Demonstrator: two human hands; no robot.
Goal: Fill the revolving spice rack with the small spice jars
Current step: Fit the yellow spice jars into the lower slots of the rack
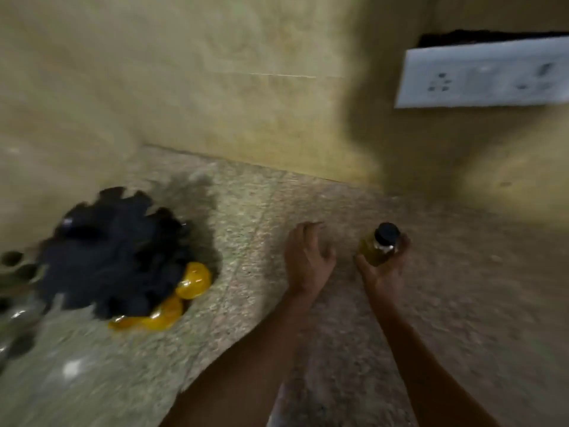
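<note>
Well to the right of the black, notch-edged revolving spice rack (114,251), the right hand (385,269) grips a small glass spice jar with a black screw cap and greenish-yellow contents (380,246), fingers curled round its body. The left hand (308,260) hovers between jar and rack, fingers loosely curled and holding nothing, apart from the right hand.

Yellow-filled jars (181,297) already sit at the rack's near-right edge. The picture is smeared by motion, so the rack's free notches are hard to make out. The jar must travel well across to reach it, and a hurried seating could knock a seated jar out or leave the new one tipped against the rim.

Rack and hands are over a speckled beige stone counter (308,195). Behind the rack rise yellowish tiled walls (215,72), with a white socket plate (483,75) far to its upper right.
</note>
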